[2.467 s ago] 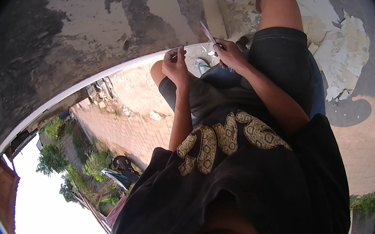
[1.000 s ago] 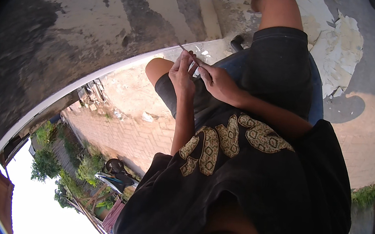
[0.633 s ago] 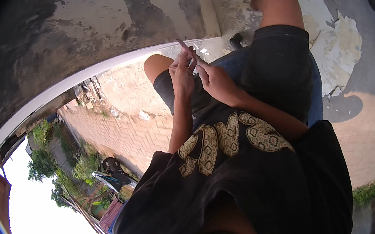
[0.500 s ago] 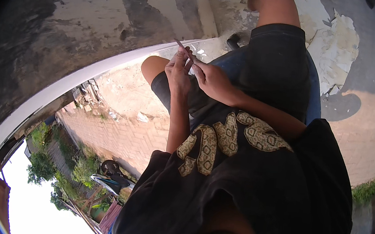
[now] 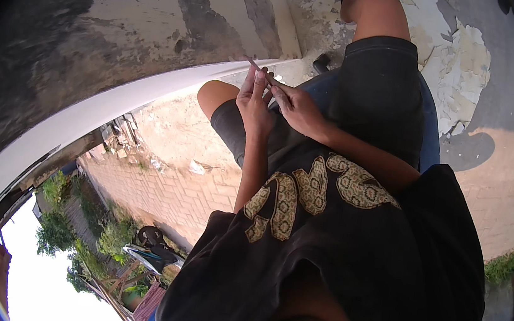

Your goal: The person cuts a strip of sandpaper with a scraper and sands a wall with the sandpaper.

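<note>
Thin blade (image 5: pixel 256 66) above the black shirt (image 5: pixel 348 253), right hand (image 5: pixel 301 110) with grip clamped on its lower end, left hand (image 5: pixel 255 108) at its middle, grip state impossible to tell, letter-like patches (image 5: pixel 312 192) across the shirt, dark shorts (image 5: pixel 380 79) above it, pale flakes (image 5: pixel 460 76) to its upper right.

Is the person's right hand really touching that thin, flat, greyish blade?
Touching. The head view shows it: the right hand closes around the lower end of the thin, flat, greyish blade, with no gap between them.
</note>
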A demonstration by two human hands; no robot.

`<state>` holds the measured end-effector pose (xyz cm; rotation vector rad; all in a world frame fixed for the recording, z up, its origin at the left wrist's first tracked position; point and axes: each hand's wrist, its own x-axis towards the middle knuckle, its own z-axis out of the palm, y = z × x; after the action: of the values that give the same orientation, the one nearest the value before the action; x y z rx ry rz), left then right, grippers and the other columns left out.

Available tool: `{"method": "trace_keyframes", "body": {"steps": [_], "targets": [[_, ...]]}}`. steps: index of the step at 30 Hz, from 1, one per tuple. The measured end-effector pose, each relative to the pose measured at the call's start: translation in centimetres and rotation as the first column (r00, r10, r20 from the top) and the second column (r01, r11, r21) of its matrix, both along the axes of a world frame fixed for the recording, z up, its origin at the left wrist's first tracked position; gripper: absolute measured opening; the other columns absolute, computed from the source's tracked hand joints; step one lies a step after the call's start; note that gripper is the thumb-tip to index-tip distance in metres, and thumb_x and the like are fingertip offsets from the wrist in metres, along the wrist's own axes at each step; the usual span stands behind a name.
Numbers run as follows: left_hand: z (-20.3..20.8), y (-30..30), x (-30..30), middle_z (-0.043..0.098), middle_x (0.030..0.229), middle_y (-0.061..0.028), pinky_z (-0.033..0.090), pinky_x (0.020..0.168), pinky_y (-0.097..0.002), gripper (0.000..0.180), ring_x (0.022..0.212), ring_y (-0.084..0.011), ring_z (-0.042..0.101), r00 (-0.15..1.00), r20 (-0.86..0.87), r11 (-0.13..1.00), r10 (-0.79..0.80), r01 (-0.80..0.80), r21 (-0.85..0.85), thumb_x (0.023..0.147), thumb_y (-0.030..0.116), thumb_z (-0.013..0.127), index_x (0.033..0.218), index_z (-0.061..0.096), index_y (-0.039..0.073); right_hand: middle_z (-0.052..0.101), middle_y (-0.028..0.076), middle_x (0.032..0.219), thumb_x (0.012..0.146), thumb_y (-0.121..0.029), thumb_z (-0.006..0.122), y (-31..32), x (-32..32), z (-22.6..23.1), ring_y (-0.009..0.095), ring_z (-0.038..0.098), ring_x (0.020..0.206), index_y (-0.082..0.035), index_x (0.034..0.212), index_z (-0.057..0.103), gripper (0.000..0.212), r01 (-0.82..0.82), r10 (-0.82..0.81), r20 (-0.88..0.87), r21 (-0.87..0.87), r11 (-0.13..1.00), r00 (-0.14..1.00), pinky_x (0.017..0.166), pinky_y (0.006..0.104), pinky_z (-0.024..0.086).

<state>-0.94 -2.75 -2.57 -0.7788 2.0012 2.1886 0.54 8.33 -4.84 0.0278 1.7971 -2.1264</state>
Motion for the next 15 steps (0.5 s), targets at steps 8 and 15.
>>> {"method": "trace_keyframes", "body": {"steps": [8, 15], "targets": [[0.30, -0.09, 0.64, 0.052, 0.130, -0.0190, 0.048, 0.091, -0.0352, 0.054, 0.118, -0.0260, 0.052, 1.000, 0.010, 1.000, -0.003, 0.003, -0.023, 0.096, 0.026, 0.056, 0.138, 0.040, -0.004, 0.064, 0.023, 0.088, 0.098, -0.018, 0.048, 0.16, 0.34, 0.42, 0.024, 0.060, 0.065, -0.009, 0.131, 0.053, 0.035, -0.026, 0.028, -0.047, 0.043, 0.999, 0.999, 0.063, 0.0331, 0.046], [-0.53, -0.67, 0.49, 0.056, 0.127, -0.0148, 0.051, 0.086, -0.0350, 0.049, 0.113, -0.0211, 0.056, 0.999, -0.035, 0.998, -0.007, 0.009, 0.059, 0.095, 0.024, 0.059, 0.135, 0.046, -0.001, 0.064, 0.022, 0.091, 0.096, -0.018, 0.049, 0.16, 0.30, 0.61, 0.035, 0.063, 0.075, -0.010, 0.131, 0.053, 0.035, -0.009, 0.017, -0.059, 0.133, 0.991, 0.998, 0.064, 0.0367, 0.048]]}}
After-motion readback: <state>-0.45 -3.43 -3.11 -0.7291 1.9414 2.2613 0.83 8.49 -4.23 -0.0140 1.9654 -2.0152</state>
